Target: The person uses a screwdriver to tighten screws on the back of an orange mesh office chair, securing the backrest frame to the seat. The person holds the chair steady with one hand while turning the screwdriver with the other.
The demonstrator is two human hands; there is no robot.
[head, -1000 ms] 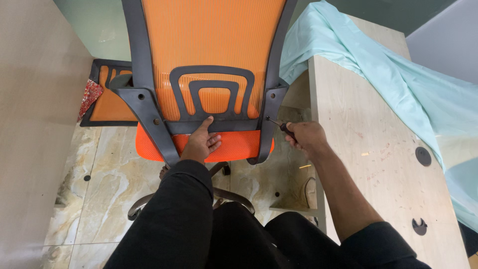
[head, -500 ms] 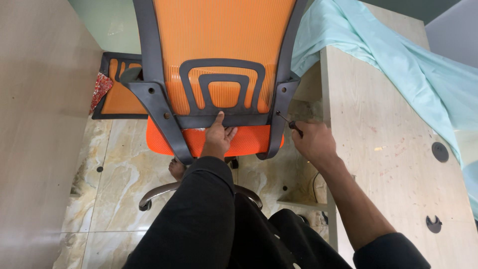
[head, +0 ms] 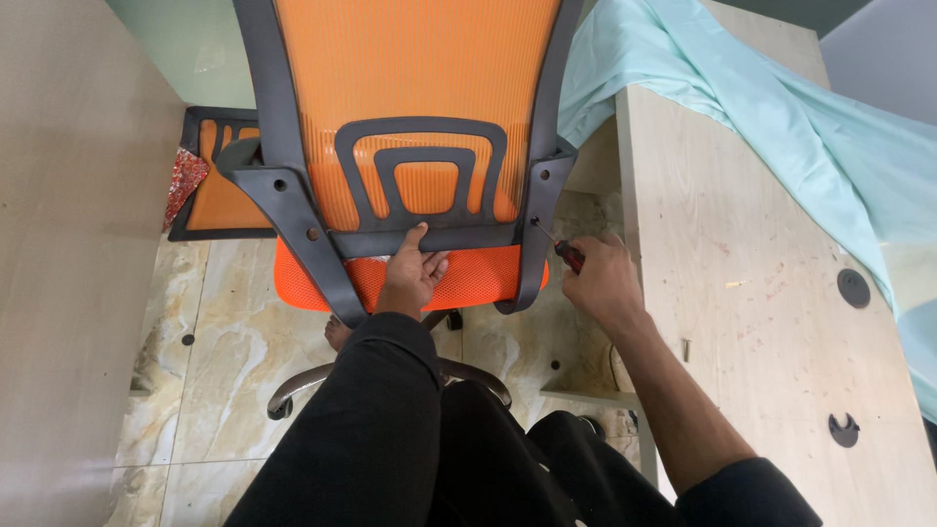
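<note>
While the right hand (head: 602, 283) is closed around the dark red handle of a screwdriver (head: 564, 252), its thin shaft runs up and to the left to a screw hole low on the right side of the chair's black frame (head: 536, 210). The left hand (head: 413, 273) lies open, fingers loosely spread and thumb raised, pressed against the crossbar at the base of the orange mesh backrest (head: 415, 88); it grips nothing. To drive this screw well, I judge the shaft should stay in line with the hole, with steady push from the right hand and the left bracing the backrest so it does not swing. A slanted tip could slip off the head. The chair stands just ahead, back toward the viewer, with an orange seat (head: 468, 278) below the crossbar and a curved metal base (head: 303, 383) on the marble floor (head: 224, 342). Another orange cushion (head: 210, 190) lies on the floor to the far left. A pale wooden desk (head: 742, 312) stands to the right, with a light blue cloth (head: 781, 107) draped over its far part
</note>
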